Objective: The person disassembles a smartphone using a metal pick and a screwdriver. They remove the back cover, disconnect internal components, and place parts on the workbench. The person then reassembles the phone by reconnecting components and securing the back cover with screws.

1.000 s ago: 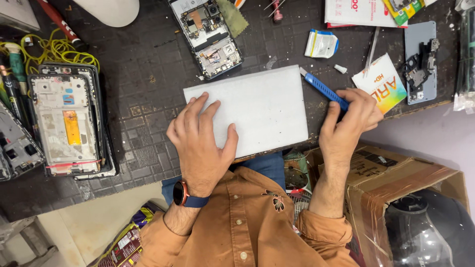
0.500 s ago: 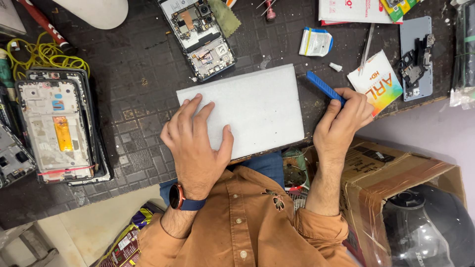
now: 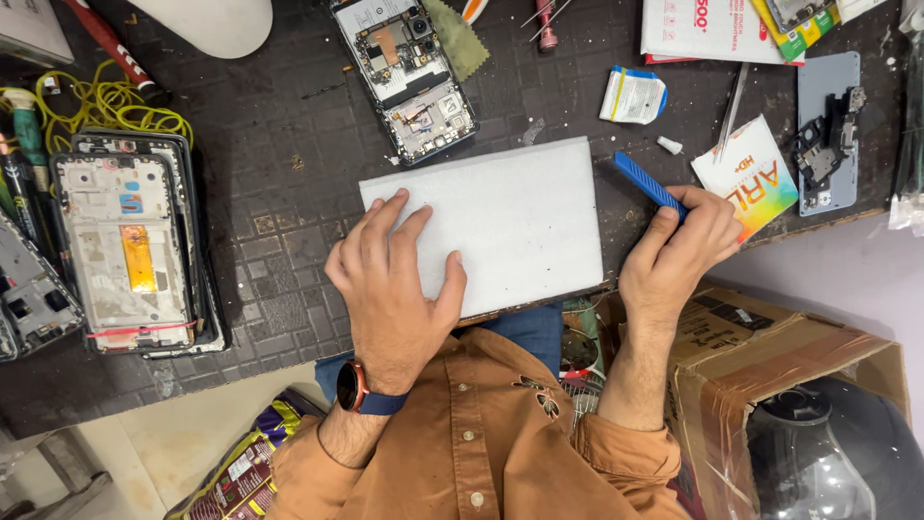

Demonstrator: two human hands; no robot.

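**A:** Where's the pad?

**B:** I see the white pad (image 3: 510,217) lying flat on the dark mat (image 3: 289,173), its near edge at the bench edge, right in front of me. My left hand (image 3: 395,279) lies on its near left corner, palm down, fingers loosely spread and pressing on the surface.

**A:** And the right?

**B:** My right hand (image 3: 679,250) is just off the pad's right edge, fingers curled together around a blue pry tool (image 3: 650,183). The tool's free end slants up and left, close to the pad's far right corner; I can't tell whether it touches.

**A:** What's around?

**B:** Just beyond the pad, an opened phone (image 3: 409,77) with its board showing. Far left, a stack of phone frames (image 3: 125,250) and yellow wire (image 3: 106,106). By my right hand, a colourful card (image 3: 756,178); past it, a grey back cover (image 3: 828,125) with small parts on it. A small white packet (image 3: 630,96) and tweezers (image 3: 731,111) lie between. A cardboard box (image 3: 770,356) stands below the bench on the right.
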